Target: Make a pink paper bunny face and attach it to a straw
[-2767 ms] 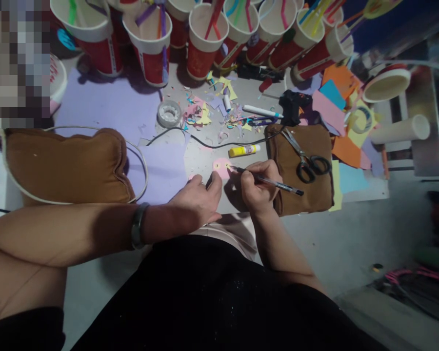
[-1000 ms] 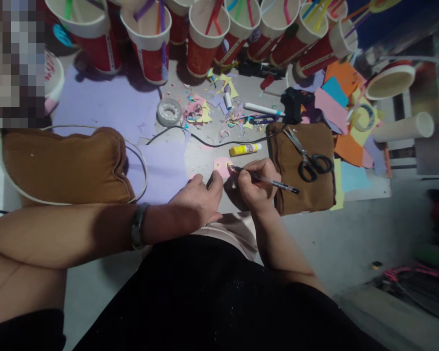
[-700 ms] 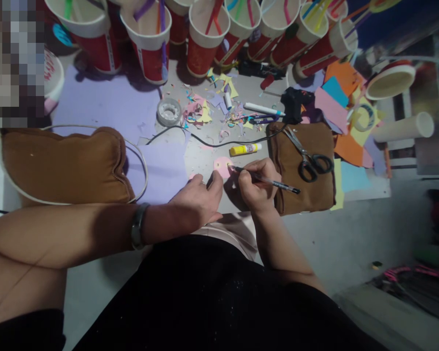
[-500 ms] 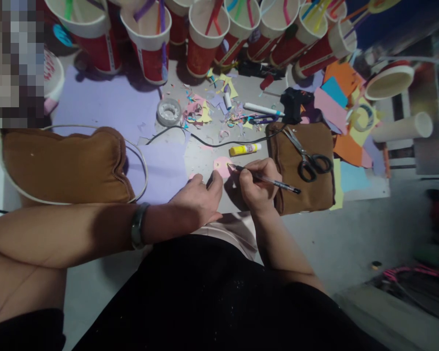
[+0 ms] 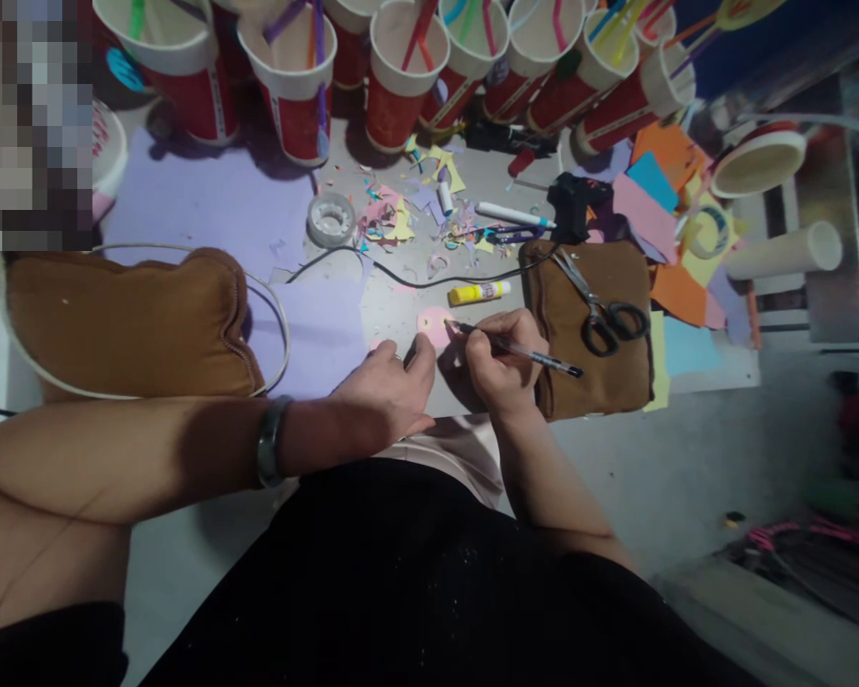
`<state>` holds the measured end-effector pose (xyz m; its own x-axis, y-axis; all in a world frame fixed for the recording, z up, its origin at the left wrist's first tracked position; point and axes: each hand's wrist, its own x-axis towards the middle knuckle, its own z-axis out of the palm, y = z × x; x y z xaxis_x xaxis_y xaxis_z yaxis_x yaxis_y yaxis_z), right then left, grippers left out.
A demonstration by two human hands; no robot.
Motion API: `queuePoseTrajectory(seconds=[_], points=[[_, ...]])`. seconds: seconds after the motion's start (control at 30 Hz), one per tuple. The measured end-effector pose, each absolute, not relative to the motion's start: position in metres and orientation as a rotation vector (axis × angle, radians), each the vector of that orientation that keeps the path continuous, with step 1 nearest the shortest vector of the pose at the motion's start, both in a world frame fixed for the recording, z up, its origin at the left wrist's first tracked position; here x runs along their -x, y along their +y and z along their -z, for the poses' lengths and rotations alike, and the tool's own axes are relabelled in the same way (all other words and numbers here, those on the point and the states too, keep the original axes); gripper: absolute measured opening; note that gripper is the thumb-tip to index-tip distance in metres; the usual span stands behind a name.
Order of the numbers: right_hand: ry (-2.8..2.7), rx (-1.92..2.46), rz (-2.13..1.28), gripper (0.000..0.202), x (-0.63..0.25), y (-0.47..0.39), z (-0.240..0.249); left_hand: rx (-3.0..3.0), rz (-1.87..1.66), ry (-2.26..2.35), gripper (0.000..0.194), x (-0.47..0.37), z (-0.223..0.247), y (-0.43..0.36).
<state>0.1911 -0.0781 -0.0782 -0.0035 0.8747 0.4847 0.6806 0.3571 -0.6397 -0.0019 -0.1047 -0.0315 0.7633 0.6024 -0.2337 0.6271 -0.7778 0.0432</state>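
A small pink paper cutout (image 5: 438,327) lies on the grey table, with small light marks on it. My right hand (image 5: 505,361) is closed around a black-tipped pen (image 5: 522,350), whose point touches the cutout's right part. My left hand (image 5: 393,386) rests to the lower left, fingers stretched out and lying on the table, a fingertip at the cutout's lower left edge. Another bit of pink paper (image 5: 376,345) peeks out by its fingers. Just above the cutout is a yellow glue stick (image 5: 478,292).
Scissors (image 5: 601,320) lie on a brown cushion (image 5: 573,382) at right; another brown cushion (image 5: 121,324) is at left. A black cable (image 5: 429,284) crosses behind the glue stick. Paper scraps (image 5: 390,215), a tape roll (image 5: 330,220) and red cups (image 5: 401,105) with straws stand farther back.
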Motion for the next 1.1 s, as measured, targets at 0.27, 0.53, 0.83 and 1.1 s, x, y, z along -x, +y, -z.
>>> queuePoseTrajectory(seconds=[0.27, 0.53, 0.83, 1.1], points=[[-1.745, 1.385, -0.272, 0.014, -0.1906, -0.0776, 0.0780, -2.850, 0.334, 0.976, 0.077, 0.0020, 0.0304, -0.1042], [-1.736, 1.375, -0.257, 0.014, -0.1904, -0.0773, 0.0791, -2.867, 0.330, 0.973, 0.080, 0.0017, 0.0324, -0.1048], [-1.730, 1.380, -0.295, 0.013, -0.1925, -0.0776, 0.0815, -2.876, 0.299, 0.991, 0.079, 0.0019, 0.0343, -0.1060], [-1.736, 1.401, -0.292, 0.015, -0.1915, -0.0775, 0.0789, -2.842, 0.314, 0.972, 0.078, 0.0016, 0.0302, -0.1043]])
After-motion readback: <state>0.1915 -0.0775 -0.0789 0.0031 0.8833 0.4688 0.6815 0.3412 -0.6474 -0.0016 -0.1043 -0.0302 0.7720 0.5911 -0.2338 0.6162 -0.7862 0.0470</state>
